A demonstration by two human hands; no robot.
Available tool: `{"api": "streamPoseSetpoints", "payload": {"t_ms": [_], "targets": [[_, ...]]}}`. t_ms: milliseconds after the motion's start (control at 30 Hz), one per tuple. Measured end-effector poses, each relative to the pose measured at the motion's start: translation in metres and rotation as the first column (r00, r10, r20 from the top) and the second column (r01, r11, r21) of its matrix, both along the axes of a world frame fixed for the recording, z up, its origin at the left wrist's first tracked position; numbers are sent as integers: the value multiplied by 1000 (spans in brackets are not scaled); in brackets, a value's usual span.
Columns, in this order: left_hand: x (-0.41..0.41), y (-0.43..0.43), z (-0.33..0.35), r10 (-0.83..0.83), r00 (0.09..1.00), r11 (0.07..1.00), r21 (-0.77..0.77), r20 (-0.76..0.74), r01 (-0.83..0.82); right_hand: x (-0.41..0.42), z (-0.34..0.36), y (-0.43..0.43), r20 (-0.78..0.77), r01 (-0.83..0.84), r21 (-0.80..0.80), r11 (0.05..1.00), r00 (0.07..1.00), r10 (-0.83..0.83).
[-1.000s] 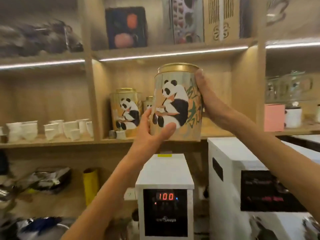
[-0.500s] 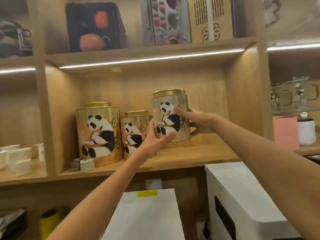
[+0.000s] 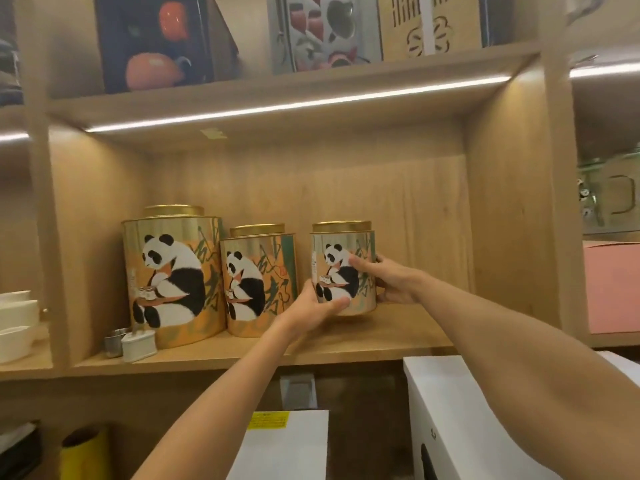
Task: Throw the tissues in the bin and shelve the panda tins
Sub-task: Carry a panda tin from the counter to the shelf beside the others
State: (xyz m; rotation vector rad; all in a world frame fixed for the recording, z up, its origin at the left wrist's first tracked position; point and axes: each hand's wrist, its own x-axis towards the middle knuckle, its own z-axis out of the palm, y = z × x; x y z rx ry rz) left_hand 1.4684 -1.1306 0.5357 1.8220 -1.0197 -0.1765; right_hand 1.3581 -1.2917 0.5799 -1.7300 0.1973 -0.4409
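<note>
Three gold panda tins stand in one wooden shelf (image 3: 398, 336) compartment. A large tin (image 3: 173, 275) is at the left and a medium tin (image 3: 261, 278) stands beside it. The small tin (image 3: 343, 268) is to their right, apart from the medium one, its base at the shelf board. My left hand (image 3: 311, 308) grips its lower left side and my right hand (image 3: 388, 278) wraps its right side. No tissues or bin are in view.
A small metal cup (image 3: 114, 341) and a white plug adapter (image 3: 138, 344) sit before the large tin. White cups (image 3: 17, 323) fill the left compartment, a pink box (image 3: 611, 289) the right. White machines (image 3: 467, 420) stand below the shelf. The compartment has room right of the small tin.
Both hands carried the small tin from in front of the shelf into the compartment and lowered it onto the board, right of the medium tin. The camera moved closer and tilted up.
</note>
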Motion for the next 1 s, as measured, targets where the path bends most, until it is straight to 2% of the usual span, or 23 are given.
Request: {"api": "streamPoseSetpoints", "payload": {"t_ms": [133, 200, 300, 400, 500, 600, 800, 1000], "targets": [[6, -3, -13, 92, 996, 992, 82, 20, -93, 20, -21, -9, -8, -24, 47, 999, 1000, 25], [5, -6, -20, 181, 977, 974, 116, 111, -194, 29, -30, -15, -16, -40, 74, 996, 999, 42], [2, -10, -28, 315, 899, 928, 98, 305, -358, 38, -37, -19, -12, -52, 64, 997, 999, 53], [1, -9, -32, 338, 836, 908, 85, 433, -411, 38, -35, -14, -15, -70, 46, 997, 997, 70], [1, -5, -34, 348, 799, 881, 121, 491, -458, 33, -40, -7, -41, -50, -16, 999, 998, 49], [2, -3, -36, 350, 736, 850, 134, 579, -510, 30, -53, -10, -56, 43, -149, 988, 997, -52], [10, -7, -43, 411, 704, 822, 99, 579, -561, 38, -59, -9, -86, 139, -268, 953, 982, -168], [7, -9, -46, 448, 687, 803, 80, 573, -590, 42, -65, -9, -23, 149, -336, 930, 986, -167]]}}
